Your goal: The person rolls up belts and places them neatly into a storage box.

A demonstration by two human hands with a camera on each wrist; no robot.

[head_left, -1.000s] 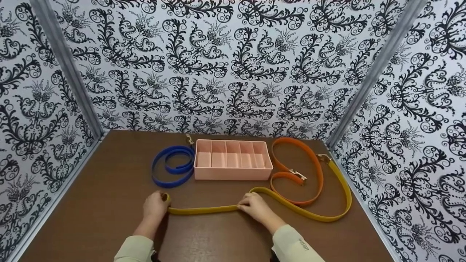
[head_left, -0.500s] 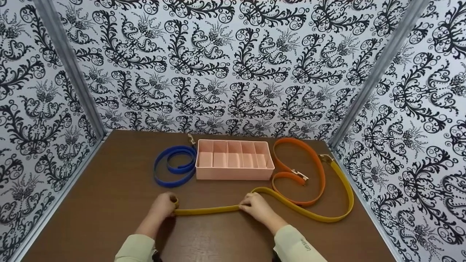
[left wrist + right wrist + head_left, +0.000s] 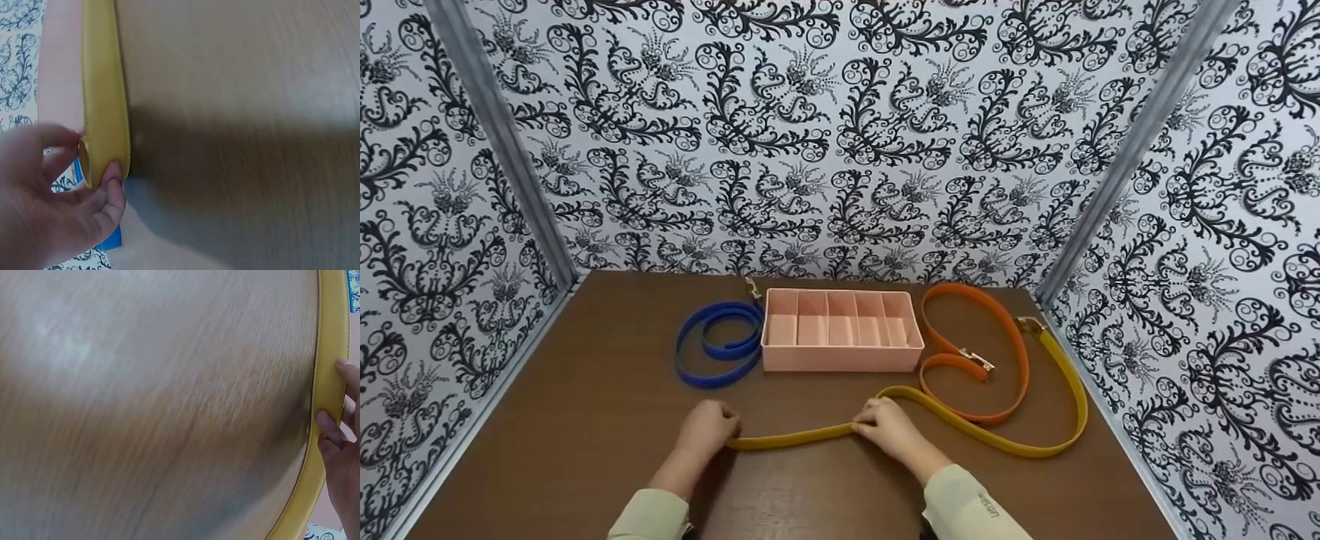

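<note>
3 scroll-patterned walls [image 3: 840, 150], brown tabletop [image 3: 585, 367]

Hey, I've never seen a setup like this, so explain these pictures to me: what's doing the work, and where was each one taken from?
No machine here: someone is working bare-handed. The wide picture comes from a camera worn on the head, looking forward and down. The two close-ups come from cameras worn on the wrists. On the table lie a blue strap, a pink tray, an orange strap and a yellow strap. The left hand holds a curled part of the yellow strap; the right hand grips it farther along.
</note>
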